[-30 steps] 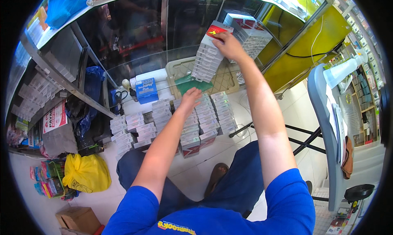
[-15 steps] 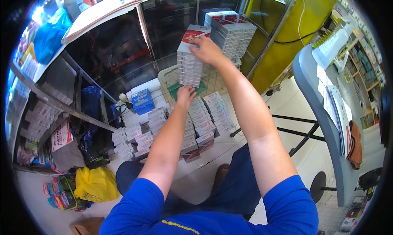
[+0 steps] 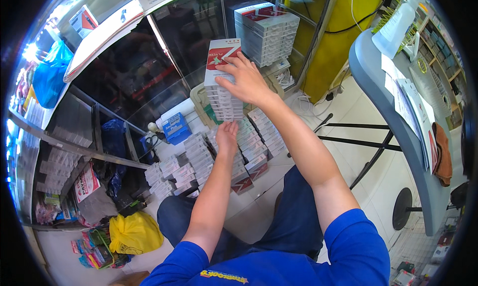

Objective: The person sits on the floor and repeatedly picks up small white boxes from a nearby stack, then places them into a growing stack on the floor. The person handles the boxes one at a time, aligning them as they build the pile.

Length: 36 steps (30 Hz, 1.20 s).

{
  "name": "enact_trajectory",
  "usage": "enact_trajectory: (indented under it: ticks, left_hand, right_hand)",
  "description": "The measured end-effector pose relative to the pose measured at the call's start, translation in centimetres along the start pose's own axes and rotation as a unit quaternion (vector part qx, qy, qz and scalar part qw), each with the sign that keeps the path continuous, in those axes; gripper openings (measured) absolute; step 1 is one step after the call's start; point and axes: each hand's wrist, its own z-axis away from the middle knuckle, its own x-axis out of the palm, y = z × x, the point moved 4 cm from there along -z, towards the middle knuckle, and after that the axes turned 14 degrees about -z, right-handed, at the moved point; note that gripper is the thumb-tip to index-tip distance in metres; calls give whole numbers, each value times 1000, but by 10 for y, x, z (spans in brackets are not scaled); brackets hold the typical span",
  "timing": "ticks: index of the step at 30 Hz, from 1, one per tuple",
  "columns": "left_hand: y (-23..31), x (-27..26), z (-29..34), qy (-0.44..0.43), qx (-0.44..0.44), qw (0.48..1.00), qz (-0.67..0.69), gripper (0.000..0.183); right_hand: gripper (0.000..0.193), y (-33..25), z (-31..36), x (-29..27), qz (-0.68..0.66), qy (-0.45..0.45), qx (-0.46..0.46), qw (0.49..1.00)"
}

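Note:
A tall stack of flat white boxes (image 3: 223,94) with a red-and-white top stands upright between my hands, leaning a little. My right hand (image 3: 244,81) is laid round its upper part, thumb on the near face and fingers over the far right side. Low at the stack's base, my left hand (image 3: 227,134) grips the bottom edge; its fingertips are partly hidden. Just below are several rows of small white boxes (image 3: 199,154) on the floor. A second stack of flat boxes (image 3: 266,34) stands behind, to the right, not touched by either hand.
A beige crate (image 3: 198,94) lies behind the stack. At left are a blue box (image 3: 177,128), a metal-framed shelf (image 3: 74,134) and a yellow plastic bag (image 3: 135,232). A grey table (image 3: 371,69) with papers and dark legs stands at right.
The stack between my hands has come nearer and now stands over the rows of small boxes. My right hand has shifted from its top to its upper side. The view has moved slightly.

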Motion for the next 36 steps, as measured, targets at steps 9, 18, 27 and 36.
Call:
enact_trajectory:
  ticks: [9,18,27,36]
  left_hand:
    - [30,5,-35,-52,-54,993,87,49]
    - [31,22,-10,-138,-100,985,11,54]
    - [-42,124,64,-297,-149,943,5,58]
    - [-166,184,129,-304,-318,891,110,86]
  right_hand:
    - [56,-6,4,-14,13,-5,-19,1000]
    - [52,-15,6,-60,-70,-18,-40,997]
    - [39,-20,62,-133,-44,60,-118,990]
    - [43,116,103,-164,-82,16,255,963]
